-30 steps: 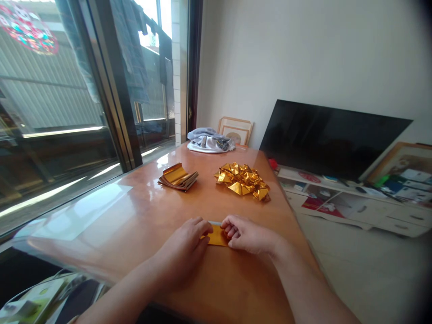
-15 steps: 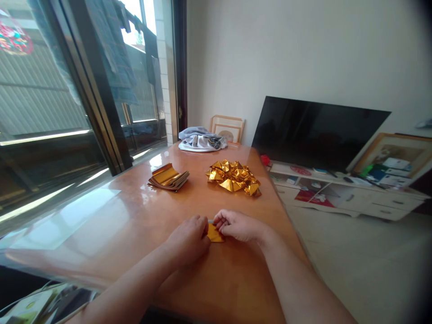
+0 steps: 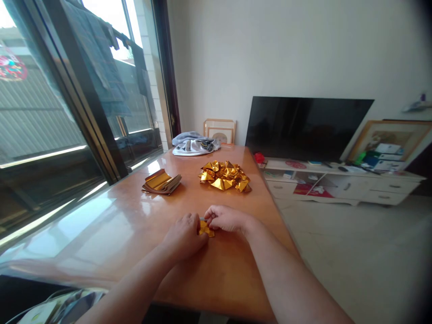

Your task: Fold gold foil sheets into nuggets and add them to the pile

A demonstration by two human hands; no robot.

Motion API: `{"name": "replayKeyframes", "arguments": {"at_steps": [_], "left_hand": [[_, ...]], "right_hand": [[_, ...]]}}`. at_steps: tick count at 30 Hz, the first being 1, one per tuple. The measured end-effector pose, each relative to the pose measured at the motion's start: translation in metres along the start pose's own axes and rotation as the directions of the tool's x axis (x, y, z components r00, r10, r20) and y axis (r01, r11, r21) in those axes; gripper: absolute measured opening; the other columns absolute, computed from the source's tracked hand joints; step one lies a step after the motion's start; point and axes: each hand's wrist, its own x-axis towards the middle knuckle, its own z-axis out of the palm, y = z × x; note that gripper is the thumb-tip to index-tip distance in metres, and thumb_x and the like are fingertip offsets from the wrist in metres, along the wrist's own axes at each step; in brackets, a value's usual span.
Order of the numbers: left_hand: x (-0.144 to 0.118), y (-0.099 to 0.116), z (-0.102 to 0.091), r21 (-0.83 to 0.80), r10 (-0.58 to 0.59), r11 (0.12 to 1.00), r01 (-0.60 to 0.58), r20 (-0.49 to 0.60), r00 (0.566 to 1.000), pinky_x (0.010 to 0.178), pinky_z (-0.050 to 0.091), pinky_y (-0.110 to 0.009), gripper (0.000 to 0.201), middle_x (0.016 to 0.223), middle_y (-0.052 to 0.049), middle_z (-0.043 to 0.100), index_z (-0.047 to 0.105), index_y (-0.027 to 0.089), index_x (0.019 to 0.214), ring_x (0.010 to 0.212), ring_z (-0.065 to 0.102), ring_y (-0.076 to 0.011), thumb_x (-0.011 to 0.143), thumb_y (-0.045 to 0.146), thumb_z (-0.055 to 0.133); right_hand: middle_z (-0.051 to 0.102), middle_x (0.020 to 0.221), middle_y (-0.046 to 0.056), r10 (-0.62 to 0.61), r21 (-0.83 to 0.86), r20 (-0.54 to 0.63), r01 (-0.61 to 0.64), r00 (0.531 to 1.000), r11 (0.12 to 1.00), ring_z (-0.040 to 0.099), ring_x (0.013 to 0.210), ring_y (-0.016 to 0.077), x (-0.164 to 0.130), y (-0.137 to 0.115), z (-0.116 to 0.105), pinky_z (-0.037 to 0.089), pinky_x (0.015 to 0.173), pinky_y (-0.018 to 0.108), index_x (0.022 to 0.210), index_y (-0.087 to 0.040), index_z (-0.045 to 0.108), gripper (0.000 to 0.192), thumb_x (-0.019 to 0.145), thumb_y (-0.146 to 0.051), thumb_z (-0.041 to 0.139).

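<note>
Home living room, television [image 3: 305, 128] on a low white cabinet [image 3: 344, 184], framed pictures [image 3: 388, 139], wooden table [image 3: 189, 256] beside balcony window [image 3: 67, 112]

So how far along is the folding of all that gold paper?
A pile of folded gold pieces already sits at the far side of the table. In hand: the left hand and right hand pinch one small gold sheet, partly folded. Left: a stack of flat gold sheets, untouched by the window.

Glossy orange-brown wooden worktop [image 3: 135, 234] is catching window glare along its left side. Lying on it: a stack of flat gold foil sheets [image 3: 161, 182], a heap of folded gold foil pieces [image 3: 225, 175], a crumpled grey-white cloth [image 3: 194, 145] at the far end, and one small gold foil piece [image 3: 205, 229] at the near middle.
</note>
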Motion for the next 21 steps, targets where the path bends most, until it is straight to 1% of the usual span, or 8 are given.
{"name": "replayKeyframes", "arguments": {"at_steps": [3,9,16,18,21], "left_hand": [[0.000,0.004,0.000,0.029,-0.037,0.999,0.037,-0.002,0.999,0.069,0.039,-0.033,0.029,0.102,-0.011,0.067,0.059,0.019,0.097,0.089,0.064,-0.0270,0.082,0.044,0.057],[0.003,0.010,-0.004,0.048,-0.094,0.995,0.092,0.045,0.995,0.072,0.043,-0.034,0.040,0.107,-0.013,0.068,0.059,0.019,0.102,0.094,0.065,-0.0291,0.080,0.053,0.058],[0.005,0.022,-0.010,0.076,-0.185,0.981,0.180,0.071,0.980,0.080,0.047,-0.042,0.049,0.111,-0.016,0.068,0.060,0.019,0.106,0.099,0.066,-0.0351,0.080,0.060,0.058],[0.003,0.023,-0.010,0.086,-0.180,0.981,0.175,0.052,0.982,0.082,0.047,-0.044,0.053,0.110,-0.016,0.068,0.060,0.019,0.105,0.100,0.066,-0.0363,0.079,0.065,0.058],[-0.002,0.018,-0.008,0.082,-0.102,0.991,0.102,-0.004,0.995,0.084,0.046,-0.046,0.051,0.106,-0.013,0.068,0.062,0.020,0.101,0.100,0.065,-0.0352,0.079,0.067,0.059]], "right_hand": [[0.070,0.090,0.001,-0.014,-0.002,0.003,0.014,1.000,1.000,0.063,0.076,0.0140,0.004,0.003,-0.001,0.048,0.065,0.021,0.101,-0.018,0.068,0.033,0.069,-0.010,0.063],[0.068,0.073,-0.002,-0.034,0.010,0.021,0.034,0.999,0.999,0.058,0.064,0.0131,0.011,0.009,-0.002,0.044,0.059,0.021,0.091,-0.019,0.070,0.031,0.063,-0.007,0.060],[0.063,0.064,-0.004,-0.022,0.035,0.009,0.021,1.000,0.999,0.054,0.056,0.0117,0.014,0.007,0.001,0.041,0.055,0.022,0.087,-0.018,0.070,0.030,0.062,-0.007,0.058],[0.063,0.063,-0.004,-0.013,0.050,0.001,0.013,1.000,0.999,0.054,0.056,0.0115,0.014,0.006,0.002,0.041,0.054,0.021,0.087,-0.018,0.069,0.028,0.063,-0.008,0.059],[0.063,0.065,-0.003,0.003,0.084,-0.020,-0.001,1.000,0.996,0.056,0.057,0.0118,0.013,0.006,0.003,0.042,0.053,0.021,0.088,-0.018,0.067,0.027,0.066,-0.008,0.058]]}}
